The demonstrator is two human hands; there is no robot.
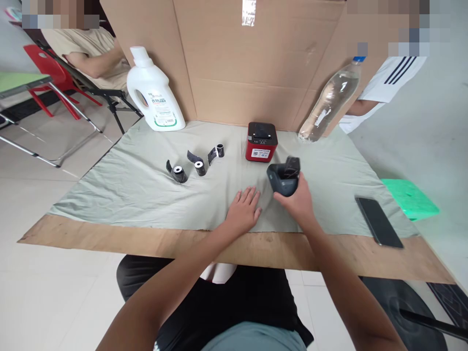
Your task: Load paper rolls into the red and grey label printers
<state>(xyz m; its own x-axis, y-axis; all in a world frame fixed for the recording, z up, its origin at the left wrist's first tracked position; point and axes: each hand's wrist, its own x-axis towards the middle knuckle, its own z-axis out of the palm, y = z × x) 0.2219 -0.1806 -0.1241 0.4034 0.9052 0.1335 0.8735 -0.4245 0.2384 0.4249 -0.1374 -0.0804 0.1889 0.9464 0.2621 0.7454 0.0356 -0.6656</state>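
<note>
My right hand (298,201) is closed around a dark grey rounded device with an open lid (283,176), held just above the pale green cloth (120,187). My left hand (244,208) lies flat on the cloth with fingers spread, just left of the device, holding nothing. A small red and black printer (261,142) stands behind the device. Three small black paper rolls (178,172) (199,166) (219,150) lie on the cloth to the left.
A white detergent jug (153,92) stands at the back left and a clear plastic bottle (331,101) leans at the back right against a cardboard wall (248,63). A black phone (378,222) lies near the right edge. Other people sit behind both corners.
</note>
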